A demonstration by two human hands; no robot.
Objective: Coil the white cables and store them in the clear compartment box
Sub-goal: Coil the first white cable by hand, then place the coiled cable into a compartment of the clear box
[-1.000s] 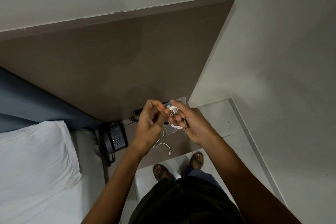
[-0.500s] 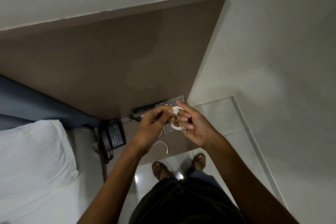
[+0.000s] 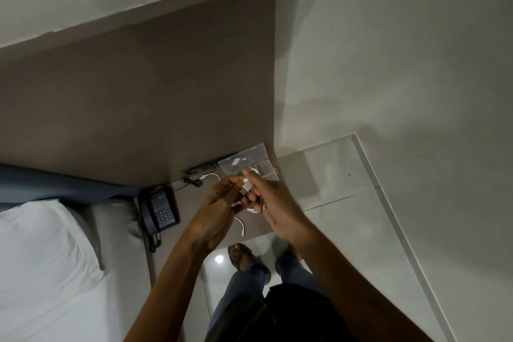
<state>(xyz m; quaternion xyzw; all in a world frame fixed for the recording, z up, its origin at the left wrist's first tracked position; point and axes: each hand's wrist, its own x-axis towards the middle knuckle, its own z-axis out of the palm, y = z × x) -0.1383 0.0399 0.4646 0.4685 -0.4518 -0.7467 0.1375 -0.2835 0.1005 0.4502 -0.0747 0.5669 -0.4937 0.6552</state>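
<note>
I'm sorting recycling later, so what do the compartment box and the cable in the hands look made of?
Compartment box: clear glossy plastic, since the dividers show through it. Cable: white, likely a rubbery plastic sheath, since it bends into loops; its plug looks hard, partly metal perhaps.

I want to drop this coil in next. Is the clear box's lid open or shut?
Open. The clear box has its lid swung up and back toward the wall, with the divided compartments exposed beside it.

Two hands (image 3: 219, 214) (image 3: 277, 208), three white cables (image 3: 245, 189) (image 3: 240, 226) (image 3: 211, 175), one clear box (image 3: 249, 162), one telephone (image 3: 161, 209).
</note>
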